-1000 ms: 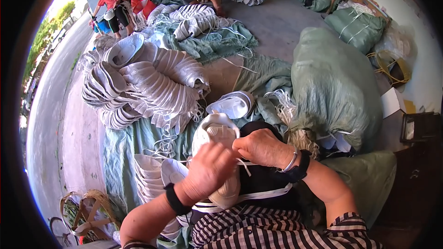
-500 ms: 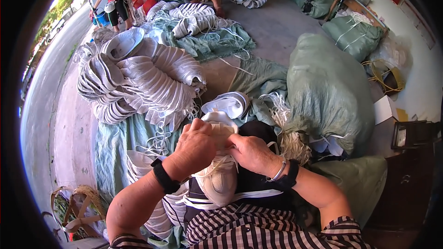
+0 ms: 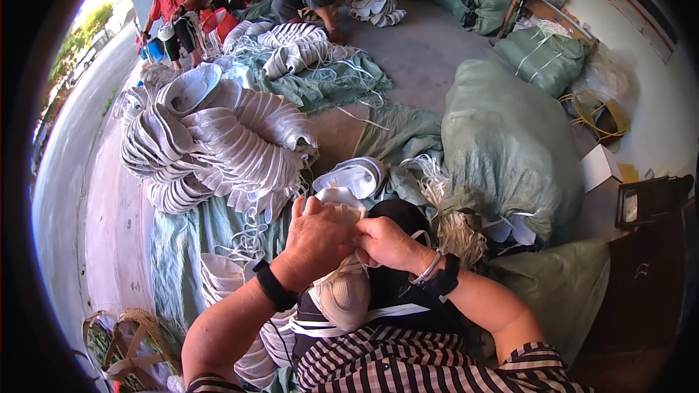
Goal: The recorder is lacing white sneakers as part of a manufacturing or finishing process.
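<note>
A cream shoe upper [image 3: 342,303] lies on my lap, its mesh toe pointing at me and its pale collar at the far end. My left hand [image 3: 317,236] is closed over its left side and middle, knuckles up. Against it, on the right side of the upper, my right hand [image 3: 389,241] is closed in a pinch; whatever sits between those fingertips is hidden. The hands cover most of the lacing. White straps [image 3: 397,312] cross my lap beside the toe. Just beyond the collar lies another white shoe upper [image 3: 352,177].
Nested white uppers [image 3: 240,127] form a big heap ahead left, on green woven sheeting [image 3: 175,247]. A bulging green sack [image 3: 510,142] stands to the right, with loose laces [image 3: 460,229] near it. Two people sit at the far side. A woven basket [image 3: 135,342] is lower left.
Both hands have shifted slightly downward in view and drawn closer together over the upper. The whole view has tilted a little; more of the person at the back shows.
</note>
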### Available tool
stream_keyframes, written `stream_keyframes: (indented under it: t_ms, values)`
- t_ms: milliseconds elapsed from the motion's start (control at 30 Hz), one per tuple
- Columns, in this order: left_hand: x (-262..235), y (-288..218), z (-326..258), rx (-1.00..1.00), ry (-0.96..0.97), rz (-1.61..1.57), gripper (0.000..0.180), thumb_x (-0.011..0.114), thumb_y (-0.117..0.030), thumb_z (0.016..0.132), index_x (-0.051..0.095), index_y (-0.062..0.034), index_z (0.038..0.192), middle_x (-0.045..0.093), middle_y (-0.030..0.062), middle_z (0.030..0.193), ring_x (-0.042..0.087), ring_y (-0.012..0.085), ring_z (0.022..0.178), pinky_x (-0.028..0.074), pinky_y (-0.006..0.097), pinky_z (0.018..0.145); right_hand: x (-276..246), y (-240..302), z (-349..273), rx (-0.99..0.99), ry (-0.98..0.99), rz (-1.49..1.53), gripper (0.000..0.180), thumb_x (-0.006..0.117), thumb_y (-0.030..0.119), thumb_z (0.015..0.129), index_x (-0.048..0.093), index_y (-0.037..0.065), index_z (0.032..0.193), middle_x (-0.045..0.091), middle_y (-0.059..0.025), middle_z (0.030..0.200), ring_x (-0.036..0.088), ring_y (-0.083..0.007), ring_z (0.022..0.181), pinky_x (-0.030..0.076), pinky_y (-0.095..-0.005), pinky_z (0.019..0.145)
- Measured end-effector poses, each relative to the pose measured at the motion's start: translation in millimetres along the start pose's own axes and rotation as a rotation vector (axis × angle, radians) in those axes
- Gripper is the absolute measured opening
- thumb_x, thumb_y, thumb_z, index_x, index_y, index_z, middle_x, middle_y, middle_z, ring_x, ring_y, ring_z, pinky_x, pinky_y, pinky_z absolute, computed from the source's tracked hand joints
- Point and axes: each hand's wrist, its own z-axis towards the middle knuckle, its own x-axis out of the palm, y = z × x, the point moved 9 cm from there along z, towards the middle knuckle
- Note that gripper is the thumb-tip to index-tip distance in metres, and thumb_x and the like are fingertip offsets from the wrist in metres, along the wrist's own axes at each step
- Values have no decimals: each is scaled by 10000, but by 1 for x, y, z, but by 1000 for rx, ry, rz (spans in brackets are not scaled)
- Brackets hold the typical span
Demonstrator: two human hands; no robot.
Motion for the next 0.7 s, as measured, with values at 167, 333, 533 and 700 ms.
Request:
stream_keyframes:
  t_ms: [167,333,533,700]
  values:
    - [-15,15,-22,64,-291,-452,119,686,-214,746,725,-113,795,591,81,934,491,252,951,378,375,876,-45,78,-54,-702,-716,-505,60,587,44,846,603,0,883,574,-120,682,591,-265,621,466,-327,572]
    - [-9,34,-46,-81,-265,-1220,237,650,-272,857,722,-52,907,600,104,1059,548,169,942,457,331,802,-15,47,-56,-445,-399,-681,231,624,241,815,587,50,690,599,-117,674,619,-313,622,487,-395,543]
    - [19,10,-42,-83,151,-1981,390,533,-357,923,669,8,941,582,188,1168,646,234,809,526,337,733,-12,39,-48,-500,-436,-495,134,630,133,802,568,15,792,606,-128,698,630,-289,653,492,-357,574]
    - [36,39,-42,-93,-57,-2186,372,498,-349,942,629,-1,945,632,106,825,655,258,816,538,395,753,-8,13,-30,-288,-220,-28,139,639,82,822,540,-14,801,603,-137,697,620,-219,640,482,-332,587]
